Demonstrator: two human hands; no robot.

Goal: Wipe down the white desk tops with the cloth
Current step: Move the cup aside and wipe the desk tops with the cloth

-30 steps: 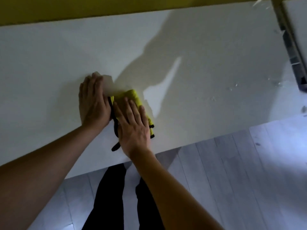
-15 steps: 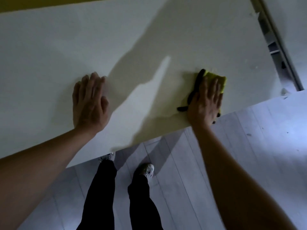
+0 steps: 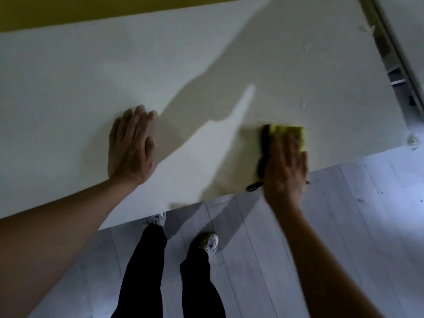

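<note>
Change: since half a second ago, little shift is seen in the right hand and cloth, which are kept near the desk's right near edge; a second ago both were beside the left hand.
Left hand: the left hand (image 3: 131,146) is laid flat on the white desk top (image 3: 68,88), fingers straight and close together, nothing held. It is judged to be placed there as a brace while the body leans.
Right hand: the right hand (image 3: 284,166) is pressed palm-down on the yellow cloth (image 3: 288,131), fingers extended over it; whether any edge is pinched cannot be told, as the hand is blurred.
Cloth: it lies on the desk near the near edge, its black trim (image 3: 263,152) showing at the left, a loop hanging over the edge.
Surroundings: pale specks (image 3: 303,104) are left on the far right of the desk; a second desk top (image 3: 403,31) is set beyond a gap (image 3: 394,72) at right. Grey floor (image 3: 355,226) and the person's legs are seen below.
Obstacles: nothing is seen lying in the cloth's path; only the gap bounds the stroke.
</note>
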